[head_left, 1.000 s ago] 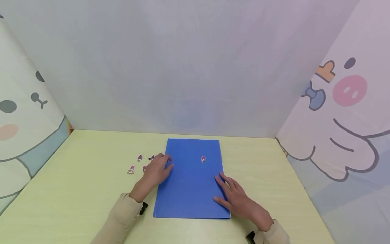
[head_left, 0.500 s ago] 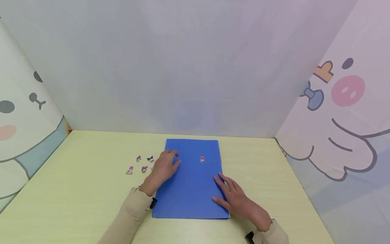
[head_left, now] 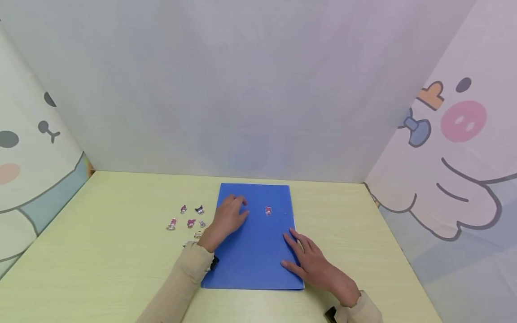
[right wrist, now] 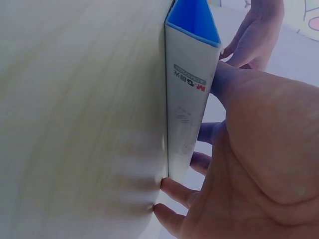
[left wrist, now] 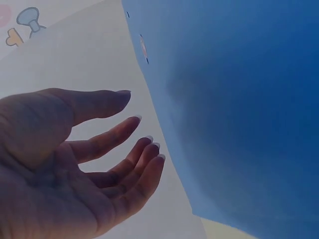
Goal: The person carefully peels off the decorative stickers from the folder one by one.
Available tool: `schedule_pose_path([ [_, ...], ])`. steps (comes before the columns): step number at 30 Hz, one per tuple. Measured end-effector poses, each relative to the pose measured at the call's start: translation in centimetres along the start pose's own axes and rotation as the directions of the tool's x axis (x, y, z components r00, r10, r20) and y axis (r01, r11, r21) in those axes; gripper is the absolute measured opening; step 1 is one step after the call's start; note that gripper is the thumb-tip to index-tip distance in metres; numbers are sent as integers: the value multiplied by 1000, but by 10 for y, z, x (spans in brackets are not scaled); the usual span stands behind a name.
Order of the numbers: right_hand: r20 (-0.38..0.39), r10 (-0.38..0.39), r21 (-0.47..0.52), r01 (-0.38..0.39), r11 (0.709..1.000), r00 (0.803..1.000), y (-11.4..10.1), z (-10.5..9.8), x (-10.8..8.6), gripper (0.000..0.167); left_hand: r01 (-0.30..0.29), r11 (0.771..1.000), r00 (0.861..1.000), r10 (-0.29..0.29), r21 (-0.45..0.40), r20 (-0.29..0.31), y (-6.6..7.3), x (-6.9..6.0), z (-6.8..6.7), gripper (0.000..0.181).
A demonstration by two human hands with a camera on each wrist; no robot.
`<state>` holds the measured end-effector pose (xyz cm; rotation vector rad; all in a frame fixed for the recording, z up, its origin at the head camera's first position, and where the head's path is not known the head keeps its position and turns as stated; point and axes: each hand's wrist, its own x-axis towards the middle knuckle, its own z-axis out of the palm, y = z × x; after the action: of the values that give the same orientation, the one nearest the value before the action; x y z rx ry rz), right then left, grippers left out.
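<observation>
A blue file folder (head_left: 254,251) lies on the table, its white printed spine (right wrist: 187,92) showing in the right wrist view. My left hand (head_left: 227,220) is over the folder's upper left part, palm down, fingers loosely bent. In the left wrist view the thumb and fingers (left wrist: 132,172) stand apart, with nothing visible between them. My right hand (head_left: 313,264) rests at the folder's right edge, fingers spread. Thumb and some fingers touch the folder, while two fingertips reach the table. A small pink cartoon sticker (head_left: 268,211) is on the folder's upper right.
Several small cartoon stickers (head_left: 191,223) lie on the table left of the folder; one is partly behind the left sleeve. The pale wooden table (head_left: 101,251) meets a plain backdrop (head_left: 242,89) behind, with cartoon-printed cloth (head_left: 456,179) at both sides.
My left hand has moved right, from beside the stickers to over the folder, uncovering several stickers. The right hand and the folder have stayed in place.
</observation>
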<state>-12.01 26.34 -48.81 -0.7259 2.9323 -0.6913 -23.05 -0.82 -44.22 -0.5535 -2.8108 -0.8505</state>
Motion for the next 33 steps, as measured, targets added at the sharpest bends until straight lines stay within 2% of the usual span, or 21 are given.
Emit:
schedule_pose_path([
  [8, -8, -3, 9, 3, 1000, 1000, -1, -1, 0, 72, 28, 1000, 998, -28, -1, 49, 3, 6, 10, 16],
  [13, -32, -25, 12, 25, 1000, 999, 2, 1, 0, 71, 16, 1000, 998, -15, -13, 67, 8, 11, 14, 16],
  [20, -66, -67, -38, 65, 997, 996, -2, -1, 0, 69, -5, 1000, 996, 7, -19, 91, 11, 18, 21, 15],
  [29, -4, -36, -14, 36, 999, 999, -23, -19, 1, 66, -29, 999, 989, 32, -22, 144, 18, 25, 27, 16],
  [33, -25, -52, -27, 52, 998, 998, -20, -16, 0, 67, -25, 1000, 984, 28, -15, 176, 23, 27, 29, 16],
])
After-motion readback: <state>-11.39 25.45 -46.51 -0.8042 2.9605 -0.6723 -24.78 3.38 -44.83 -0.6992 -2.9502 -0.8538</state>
